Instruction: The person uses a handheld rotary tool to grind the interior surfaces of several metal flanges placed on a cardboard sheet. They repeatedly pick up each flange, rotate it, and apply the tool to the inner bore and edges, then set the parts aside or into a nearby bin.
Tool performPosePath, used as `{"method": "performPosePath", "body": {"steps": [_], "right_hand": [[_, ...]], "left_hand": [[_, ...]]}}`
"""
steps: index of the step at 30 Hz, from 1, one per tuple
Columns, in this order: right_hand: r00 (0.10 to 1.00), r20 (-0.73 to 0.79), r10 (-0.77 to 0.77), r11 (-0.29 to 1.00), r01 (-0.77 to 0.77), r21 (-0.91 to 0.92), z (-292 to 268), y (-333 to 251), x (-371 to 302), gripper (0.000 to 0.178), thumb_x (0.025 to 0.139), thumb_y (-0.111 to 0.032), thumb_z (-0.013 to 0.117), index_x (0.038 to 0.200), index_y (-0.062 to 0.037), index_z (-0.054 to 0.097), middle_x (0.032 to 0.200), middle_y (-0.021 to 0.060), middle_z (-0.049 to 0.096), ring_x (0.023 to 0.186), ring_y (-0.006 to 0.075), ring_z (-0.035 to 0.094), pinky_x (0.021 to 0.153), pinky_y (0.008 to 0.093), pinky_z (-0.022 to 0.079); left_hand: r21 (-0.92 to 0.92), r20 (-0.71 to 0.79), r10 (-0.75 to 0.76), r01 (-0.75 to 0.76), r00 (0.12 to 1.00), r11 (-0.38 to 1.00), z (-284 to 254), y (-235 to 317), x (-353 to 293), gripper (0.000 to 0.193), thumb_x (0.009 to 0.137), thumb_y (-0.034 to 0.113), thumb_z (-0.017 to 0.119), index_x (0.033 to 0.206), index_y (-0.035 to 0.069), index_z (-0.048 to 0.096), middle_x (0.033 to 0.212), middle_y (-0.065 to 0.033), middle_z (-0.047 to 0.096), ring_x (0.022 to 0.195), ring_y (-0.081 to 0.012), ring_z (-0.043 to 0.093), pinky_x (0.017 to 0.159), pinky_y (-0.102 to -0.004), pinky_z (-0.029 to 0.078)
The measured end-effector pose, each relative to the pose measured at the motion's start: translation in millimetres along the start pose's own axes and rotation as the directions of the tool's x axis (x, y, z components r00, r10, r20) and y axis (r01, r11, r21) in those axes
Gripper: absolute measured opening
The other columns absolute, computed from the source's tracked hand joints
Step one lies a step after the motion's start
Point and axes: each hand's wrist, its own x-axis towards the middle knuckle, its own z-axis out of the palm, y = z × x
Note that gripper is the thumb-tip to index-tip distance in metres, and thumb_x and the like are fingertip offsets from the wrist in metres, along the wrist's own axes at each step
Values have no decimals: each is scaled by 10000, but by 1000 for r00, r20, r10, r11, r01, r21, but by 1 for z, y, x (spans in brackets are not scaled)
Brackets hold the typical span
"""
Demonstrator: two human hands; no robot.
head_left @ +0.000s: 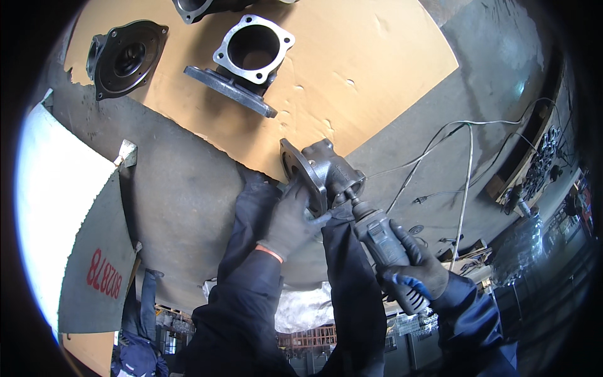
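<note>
A dark grey cast metal fitting with a wide flange is at the near edge of the cardboard. My left hand, in a grey glove, is closed around the lower part of its flange; some fingers are hidden behind it. In my gloved right hand is a grey die grinder, gripped by its body. The grinder points up and left, and its tip reaches the round opening at the fitting's near end. Whether the tip touches the metal there I cannot tell.
On the cardboard sheet stand a casting with a bright square flange and a dark flanged casting. Part of another casting shows at the top edge. A pale cable crosses the concrete floor at right. A panel stands at left.
</note>
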Motion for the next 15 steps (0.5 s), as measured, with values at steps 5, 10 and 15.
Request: {"method": "performPosePath", "body": {"steps": [5,10,15], "right_hand": [[986,158,-53,988,75,-134,-10,10,5,1094,936,27,836,1789,1,152,1612,201,546,1386,234,617,1168,373,518],[995,84,-50,998,53,-40,-17,-1,6,1076,956,37,803,1791,-7,126,1610,209,547,1398,241,625,1173,387,525],[986,168,0,994,19,-110,5,1,-3,1098,959,58,793,1804,-39,98,1623,191,535,1358,222,632,1147,386,530]], "left_hand": [[-16,60,-67,68,996,998,-3,0,1,773,774,260,993,1417,25,632,1398,-207,660,1232,-382,677,990,-442,611],[-4,51,-16,17,999,1000,-2,-4,2,779,773,274,991,1418,29,630,1400,-206,660,1236,-382,676,989,-443,610],[-22,69,-50,52,996,998,-1,-7,2,811,773,276,990,1451,31,619,1420,-216,655,1276,-399,664,1034,-458,600]]}}
